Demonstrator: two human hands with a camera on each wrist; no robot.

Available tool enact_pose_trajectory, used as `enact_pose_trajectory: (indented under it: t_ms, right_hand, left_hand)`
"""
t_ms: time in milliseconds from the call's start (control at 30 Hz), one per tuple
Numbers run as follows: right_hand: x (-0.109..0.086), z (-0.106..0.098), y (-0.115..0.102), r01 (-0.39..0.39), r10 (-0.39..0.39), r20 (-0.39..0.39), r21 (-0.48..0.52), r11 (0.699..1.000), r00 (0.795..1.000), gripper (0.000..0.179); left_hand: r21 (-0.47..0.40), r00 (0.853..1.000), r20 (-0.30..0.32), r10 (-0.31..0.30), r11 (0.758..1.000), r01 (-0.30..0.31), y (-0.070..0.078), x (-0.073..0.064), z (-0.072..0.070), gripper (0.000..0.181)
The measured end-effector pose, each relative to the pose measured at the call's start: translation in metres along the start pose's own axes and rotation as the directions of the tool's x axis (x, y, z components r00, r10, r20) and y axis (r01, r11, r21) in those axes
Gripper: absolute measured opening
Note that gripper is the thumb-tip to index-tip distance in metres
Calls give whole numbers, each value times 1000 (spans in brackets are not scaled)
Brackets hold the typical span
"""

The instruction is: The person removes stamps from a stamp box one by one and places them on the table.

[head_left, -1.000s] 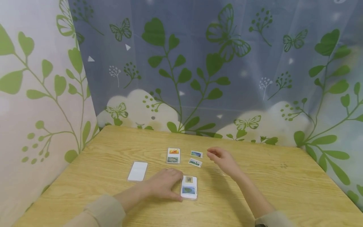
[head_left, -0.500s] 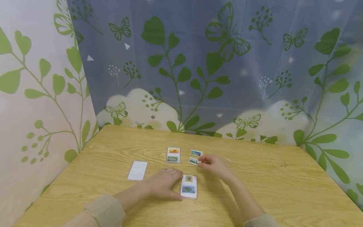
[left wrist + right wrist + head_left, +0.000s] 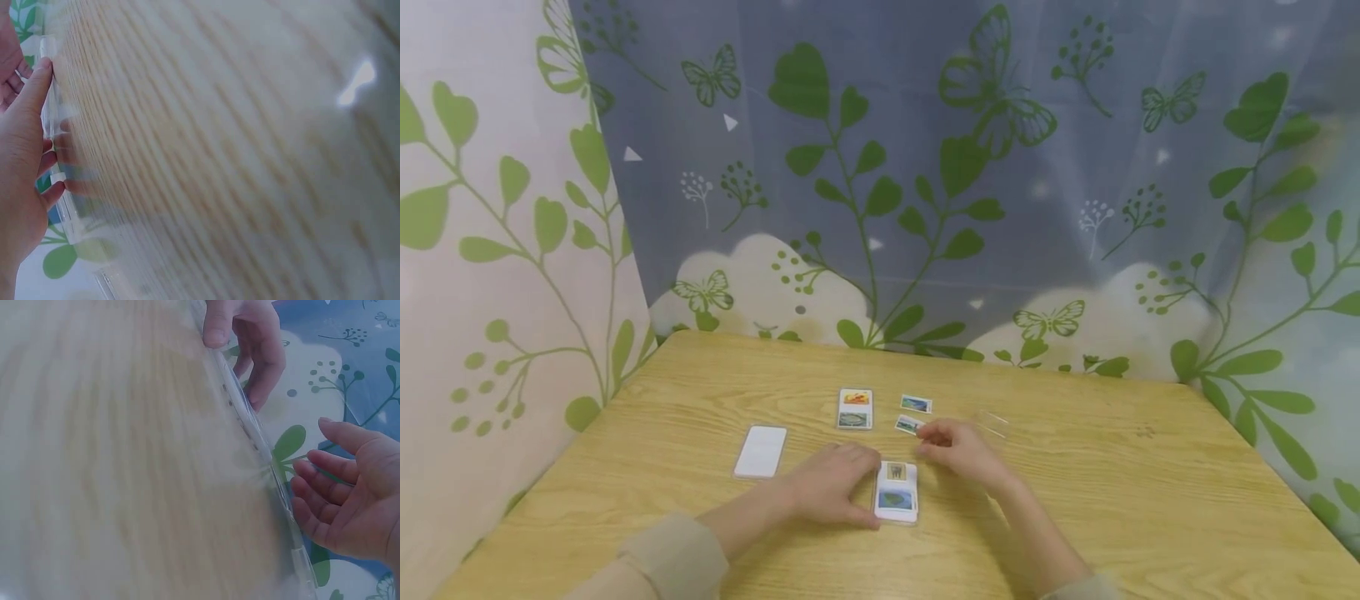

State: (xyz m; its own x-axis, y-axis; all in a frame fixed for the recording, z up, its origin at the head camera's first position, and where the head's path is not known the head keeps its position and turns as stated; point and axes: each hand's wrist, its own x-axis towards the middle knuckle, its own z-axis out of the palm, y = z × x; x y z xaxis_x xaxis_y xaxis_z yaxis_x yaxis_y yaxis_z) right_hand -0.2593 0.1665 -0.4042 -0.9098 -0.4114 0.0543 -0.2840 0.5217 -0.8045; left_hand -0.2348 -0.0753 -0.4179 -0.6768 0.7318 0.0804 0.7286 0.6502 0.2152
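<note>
In the head view my left hand (image 3: 835,483) lies on the table, thumb and fingers at the left corners of a clear card holder (image 3: 897,515) with a white insert and two stamps. The left wrist view shows this thumb (image 3: 39,81) along the clear edge. My right hand (image 3: 962,454) has its fingertips at the right end of a small landscape stamp (image 3: 906,424), partly covering it. Its thumb and fingers look apart in the right wrist view. Just behind lies a blue-green stamp (image 3: 916,404).
Another clear holder (image 3: 855,409) with two stamps lies behind my left hand. A blank white card (image 3: 761,451) in a clear holder is at the left. Right of the loose stamps lies a clear plastic piece (image 3: 993,424). A patterned cloth (image 3: 850,208) hangs behind the wooden table (image 3: 1075,467).
My right hand has come left and down from beside the upper stamp to the right end of the lower one. The clear plastic piece has come into sight. My left hand stays put.
</note>
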Motion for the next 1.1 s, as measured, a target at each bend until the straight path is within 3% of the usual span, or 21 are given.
enact_pose_trajectory:
  t_ms: [200, 600, 833, 1100]
  right_hand:
    - [1, 10, 4, -65, 65, -49, 10, 998, 997, 30]
    - [3, 17, 5, 8, -8, -9, -13, 1000, 1000, 26]
    - [3, 19, 5, 6, -6, -15, -1, 1000, 1000, 24]
    - [5, 19, 8, 10, -10, -3, -29, 1000, 1000, 25]
  left_hand:
    - [-5, 1000, -2, 9, 1000, -9, -1, -2, 0, 73]
    - [-1, 1000, -1, 22, 1000, -22, -3, -2, 2, 73]
    - [13, 1000, 4, 29, 999, -29, -2, -2, 1, 71]
    - [84, 997, -47, 63, 995, -59, -1, -1, 0, 66]
